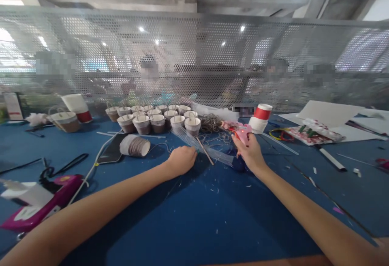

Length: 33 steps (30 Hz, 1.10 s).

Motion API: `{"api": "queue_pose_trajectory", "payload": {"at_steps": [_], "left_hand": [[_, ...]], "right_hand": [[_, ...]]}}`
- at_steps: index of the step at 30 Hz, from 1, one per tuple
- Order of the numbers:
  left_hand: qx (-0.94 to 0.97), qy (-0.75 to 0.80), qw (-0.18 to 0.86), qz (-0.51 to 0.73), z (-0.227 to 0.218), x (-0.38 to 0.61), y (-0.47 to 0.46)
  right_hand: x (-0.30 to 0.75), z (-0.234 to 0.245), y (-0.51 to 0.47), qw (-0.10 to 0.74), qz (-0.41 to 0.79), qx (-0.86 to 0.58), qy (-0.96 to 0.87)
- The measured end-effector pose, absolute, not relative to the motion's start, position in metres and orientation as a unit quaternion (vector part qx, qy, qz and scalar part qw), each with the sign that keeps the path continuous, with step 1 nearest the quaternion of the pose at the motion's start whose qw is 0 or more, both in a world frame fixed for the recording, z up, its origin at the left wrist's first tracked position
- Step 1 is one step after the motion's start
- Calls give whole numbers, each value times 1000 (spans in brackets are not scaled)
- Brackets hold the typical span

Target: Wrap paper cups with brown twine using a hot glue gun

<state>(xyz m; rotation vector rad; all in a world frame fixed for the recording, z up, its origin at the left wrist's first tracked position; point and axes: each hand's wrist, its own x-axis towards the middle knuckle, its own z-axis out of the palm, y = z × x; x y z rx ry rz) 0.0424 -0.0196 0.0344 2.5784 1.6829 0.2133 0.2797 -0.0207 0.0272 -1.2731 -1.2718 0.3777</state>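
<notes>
My left hand (181, 159) rests on the blue table (194, 217) with its fingers curled shut around the end of a thin stick (205, 151) that lies across a clear plastic wrapper (209, 152). My right hand (249, 151) is closed on a pink glue gun (241, 132), nozzle pointing left toward a pile of brown twine (211, 123). Just beyond stand several small white paper cups with brown bands (152, 118).
A twine-wrapped cup (135, 145) lies on its side by a black phone (111, 148). A second magenta glue gun (45, 201) sits at left with cables. A red-and-white cup stack (259, 119) and white sheets (328, 116) are at right. A perforated metal screen (194, 55) backs the table.
</notes>
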Motion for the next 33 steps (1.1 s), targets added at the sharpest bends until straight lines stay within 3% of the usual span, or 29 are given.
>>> {"api": "queue_pose_trajectory", "payload": {"at_steps": [5, 9, 12, 23, 33], "left_hand": [[819, 539, 110, 162, 33, 47, -21], [722, 464, 410, 309, 21, 58, -36], [675, 381, 526, 351, 13, 62, -46], [655, 357, 529, 404, 12, 61, -48], [667, 362, 504, 413, 14, 60, -52]], "right_hand": [[281, 27, -23, 547, 146, -622, -541], [281, 30, -25, 542, 102, -620, -557], [279, 31, -27, 530, 38, -620, -578], [278, 33, -29, 538, -67, -574, -614], [282, 31, -27, 513, -62, -583, -628]]}}
